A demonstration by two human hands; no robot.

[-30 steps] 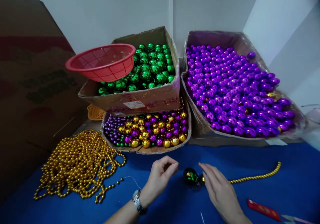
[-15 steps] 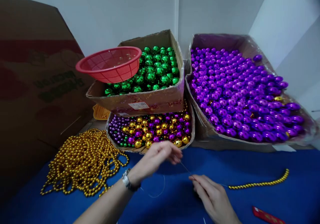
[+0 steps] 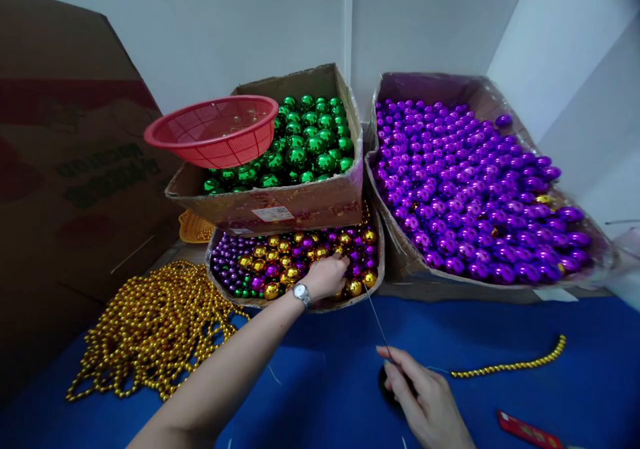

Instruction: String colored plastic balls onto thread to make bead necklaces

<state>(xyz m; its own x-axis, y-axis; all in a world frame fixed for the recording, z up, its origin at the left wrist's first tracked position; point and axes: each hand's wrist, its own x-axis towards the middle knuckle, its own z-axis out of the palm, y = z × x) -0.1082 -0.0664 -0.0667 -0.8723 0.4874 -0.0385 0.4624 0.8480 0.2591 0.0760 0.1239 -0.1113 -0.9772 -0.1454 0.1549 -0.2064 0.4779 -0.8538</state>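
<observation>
The fingers of my left hand (image 3: 327, 277) were curled down among the mixed gold and purple balls (image 3: 295, 265) in the low tray (image 3: 300, 302), closed around something I could not make out, since the knuckles hid it from the head camera. My right hand (image 3: 425, 402) rested low on the blue surface (image 3: 500, 329), its fingers (image 3: 395, 362) pinched shut on a thin wire (image 3: 374, 315) that ran taut up toward the tray; a dark round shape lay under that palm, too shadowed to name. From the pinch a short string of small gold beads (image 3: 510, 366) trailed away to the right across the surface. The balls looked light, hollow, glossy and slippery, likely easy to dent, best taken one at a time between fingertips; the wire seemed stiff yet very fine, safest gripped close to its free end. Behind the tray stood a box of green balls (image 3: 310, 145) with a red basket (image 3: 215, 129) on its corner, and beside it a box of purple balls (image 3: 475, 182). A heap of gold bead strands (image 3: 155, 329) lay at left. A red object (image 3: 527, 429) was cut off at the frame's lower edge.
</observation>
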